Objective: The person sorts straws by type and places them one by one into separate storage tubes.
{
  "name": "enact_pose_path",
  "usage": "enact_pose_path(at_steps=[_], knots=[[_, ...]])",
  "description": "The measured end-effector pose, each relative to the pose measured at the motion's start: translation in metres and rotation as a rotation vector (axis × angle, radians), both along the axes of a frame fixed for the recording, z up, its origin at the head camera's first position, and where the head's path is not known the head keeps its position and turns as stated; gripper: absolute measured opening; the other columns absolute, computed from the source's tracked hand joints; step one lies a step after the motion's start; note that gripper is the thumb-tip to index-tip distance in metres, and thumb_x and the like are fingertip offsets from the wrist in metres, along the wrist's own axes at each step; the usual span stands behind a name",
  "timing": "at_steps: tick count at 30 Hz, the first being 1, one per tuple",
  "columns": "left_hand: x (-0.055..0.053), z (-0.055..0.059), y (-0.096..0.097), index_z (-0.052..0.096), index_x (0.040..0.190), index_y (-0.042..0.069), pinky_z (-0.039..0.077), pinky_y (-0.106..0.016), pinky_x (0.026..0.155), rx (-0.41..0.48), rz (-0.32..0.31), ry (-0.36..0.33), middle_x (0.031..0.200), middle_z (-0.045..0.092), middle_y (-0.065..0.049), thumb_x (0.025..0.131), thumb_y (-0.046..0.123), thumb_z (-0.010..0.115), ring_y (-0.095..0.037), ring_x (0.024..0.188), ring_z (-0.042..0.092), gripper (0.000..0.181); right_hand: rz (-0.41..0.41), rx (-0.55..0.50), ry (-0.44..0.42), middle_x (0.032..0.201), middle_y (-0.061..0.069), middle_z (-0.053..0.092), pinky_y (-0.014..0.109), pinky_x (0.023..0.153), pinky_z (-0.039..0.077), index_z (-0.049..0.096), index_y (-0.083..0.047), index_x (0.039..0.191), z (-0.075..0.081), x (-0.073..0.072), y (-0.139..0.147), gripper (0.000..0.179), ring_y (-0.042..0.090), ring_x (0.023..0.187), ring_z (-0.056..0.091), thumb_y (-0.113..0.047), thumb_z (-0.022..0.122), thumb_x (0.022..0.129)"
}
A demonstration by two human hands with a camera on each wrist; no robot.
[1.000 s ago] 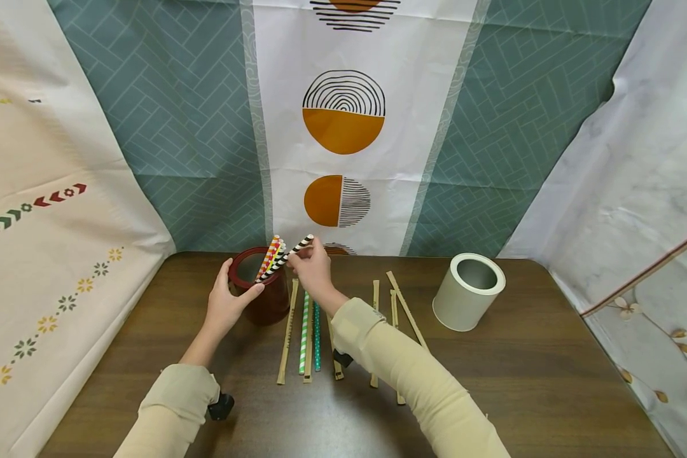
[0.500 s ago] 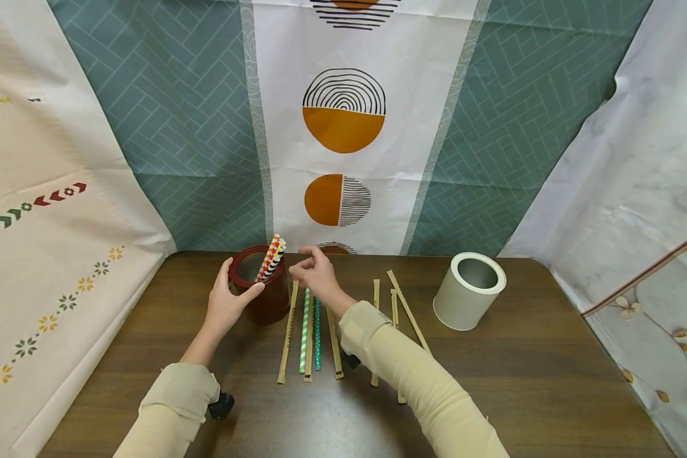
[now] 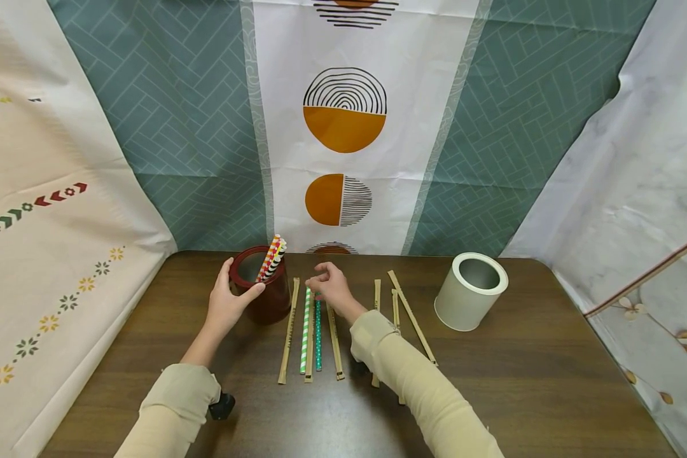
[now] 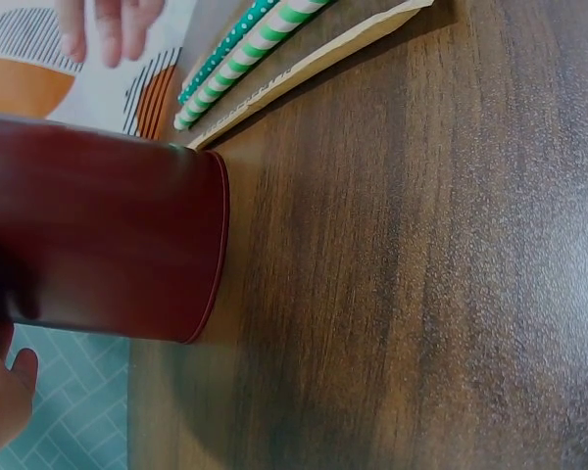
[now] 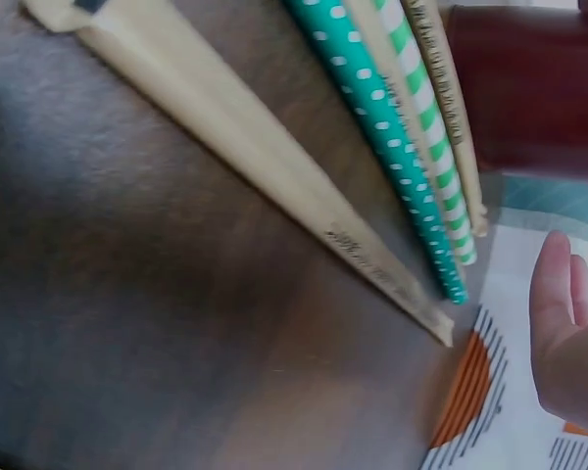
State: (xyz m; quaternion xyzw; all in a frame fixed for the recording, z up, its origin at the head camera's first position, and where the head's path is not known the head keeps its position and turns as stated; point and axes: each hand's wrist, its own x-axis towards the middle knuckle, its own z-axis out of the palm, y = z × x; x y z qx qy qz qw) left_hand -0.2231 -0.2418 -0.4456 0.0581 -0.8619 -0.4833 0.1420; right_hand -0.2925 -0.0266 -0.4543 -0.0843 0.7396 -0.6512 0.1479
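Note:
My left hand point(image 3: 228, 300) grips a dark red canister point(image 3: 271, 302) on the left of the table, thumb across the near side of the rim and fingers round the left. Several patterned paper straws point(image 3: 272, 257), orange, red, yellow and black striped, lean inside against its right rim. Over the far ends of the straws on the table hovers my right hand point(image 3: 333, 289), empty, its fingers loosely bent. Beneath it lie a green-striped straw point(image 3: 305, 337), a teal dotted straw point(image 5: 387, 142) and several paper-wrapped straws point(image 3: 289, 337), side by side, pointing away from me.
At the right stands a cream canister point(image 3: 464, 302). Several more wrapped straws point(image 3: 411, 315) lie right of the middle, partly under the right sleeve point(image 3: 418, 388). A patterned cloth point(image 3: 343, 140) hangs behind the wooden table point(image 3: 509, 381).
My right hand has let go of a black-striped straw at the red canister and moved right and nearer, over the straws on the table. The left hand has stayed in place.

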Motion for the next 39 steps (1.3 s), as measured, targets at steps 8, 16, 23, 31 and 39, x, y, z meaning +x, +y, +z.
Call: enact_pose_path(at_steps=[8, 16, 23, 31, 39], knots=[[0.0, 0.0, 0.0, 0.013, 0.142, 0.011, 0.026, -0.052, 0.102, -0.001, -0.006, 0.005, 0.145, 0.022, -0.013, 0.074, 0.039, 0.067, -0.03, 0.131, 0.025, 0.091, -0.01, 0.108, -0.027, 0.1, 0.015, 0.053, 0.041, 0.068, 0.051, 0.044, 0.0, 0.118, -0.016, 0.005, 0.004, 0.041, 0.032, 0.089, 0.057, -0.012, 0.061, 0.082], [0.0, -0.001, 0.0, 0.012, 0.142, 0.012, 0.031, -0.05, 0.1, 0.012, -0.006, -0.004, 0.145, 0.023, -0.012, 0.075, 0.039, 0.067, -0.029, 0.129, 0.029, 0.091, -0.033, 0.146, -0.04, 0.103, 0.016, 0.049, 0.027, 0.057, 0.044, 0.045, 0.0, 0.114, -0.027, 0.007, 0.003, 0.036, 0.017, 0.072, 0.048, -0.011, 0.06, 0.083], [-0.001, -0.001, 0.0, 0.013, 0.142, 0.011, 0.03, -0.05, 0.1, 0.016, -0.002, 0.004, 0.144, 0.023, -0.012, 0.075, 0.039, 0.067, -0.029, 0.129, 0.03, 0.091, -0.012, 0.251, 0.055, 0.088, 0.009, 0.045, 0.026, 0.054, 0.033, 0.047, 0.001, 0.106, -0.035, 0.008, 0.0, 0.029, 0.015, 0.063, 0.038, -0.01, 0.061, 0.082], [-0.001, -0.001, 0.0, 0.014, 0.142, 0.011, 0.031, -0.05, 0.099, 0.011, 0.005, 0.003, 0.144, 0.024, -0.012, 0.074, 0.039, 0.068, -0.029, 0.127, 0.031, 0.09, -0.033, 0.49, 0.207, 0.08, 0.005, 0.049, 0.027, 0.057, 0.035, 0.052, -0.002, 0.102, -0.04, 0.011, -0.002, 0.026, 0.015, 0.063, 0.04, -0.013, 0.063, 0.081], [-0.001, -0.001, 0.0, 0.014, 0.142, 0.012, 0.031, -0.05, 0.1, 0.009, 0.008, 0.007, 0.144, 0.024, -0.012, 0.074, 0.039, 0.068, -0.03, 0.128, 0.031, 0.09, -0.039, 0.648, 0.252, 0.084, 0.004, 0.058, 0.028, 0.059, 0.043, 0.055, -0.006, 0.102, -0.04, 0.011, -0.002, 0.027, 0.015, 0.07, 0.052, -0.017, 0.065, 0.08]])
